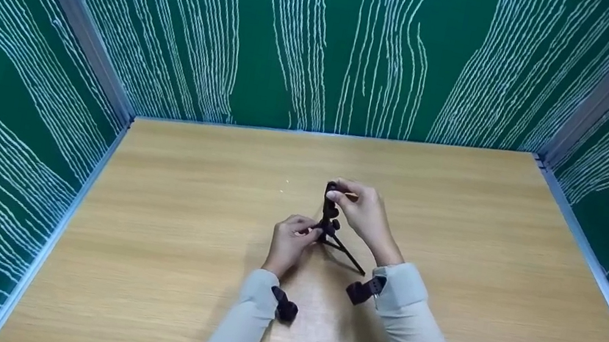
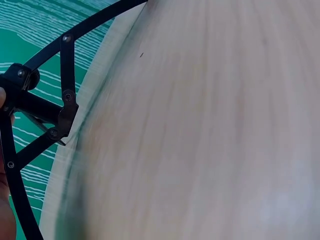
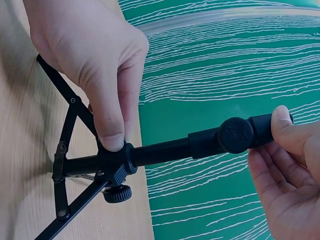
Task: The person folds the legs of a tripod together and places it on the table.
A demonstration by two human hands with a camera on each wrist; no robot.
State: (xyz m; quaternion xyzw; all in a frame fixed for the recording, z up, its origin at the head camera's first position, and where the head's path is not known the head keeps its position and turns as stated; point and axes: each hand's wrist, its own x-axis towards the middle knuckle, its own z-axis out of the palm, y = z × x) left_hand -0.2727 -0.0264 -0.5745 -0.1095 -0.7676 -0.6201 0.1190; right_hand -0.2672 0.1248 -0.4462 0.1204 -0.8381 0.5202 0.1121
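A small black tripod (image 1: 349, 256) stands on the table with its legs spread. My left hand (image 1: 290, 242) pinches its collar just above the legs; in the right wrist view that thumb presses on the collar, beside a ridged knob (image 3: 118, 194). My right hand (image 1: 364, 213) grips the top of the centre column between thumb and fingers. A round knob (image 3: 235, 135) sits on the column just below those fingertips. In the left wrist view the tripod's hinged legs and braces (image 2: 67, 70) show, with only a sliver of the left hand at the edge.
The wooden table (image 1: 186, 176) is bordered by green walls (image 1: 277, 36) with white wavy lines at the back and both sides. Tiny white specks (image 1: 284, 186) lie beyond the left hand. Each sleeve cuff carries a black wrist camera (image 1: 286, 310).
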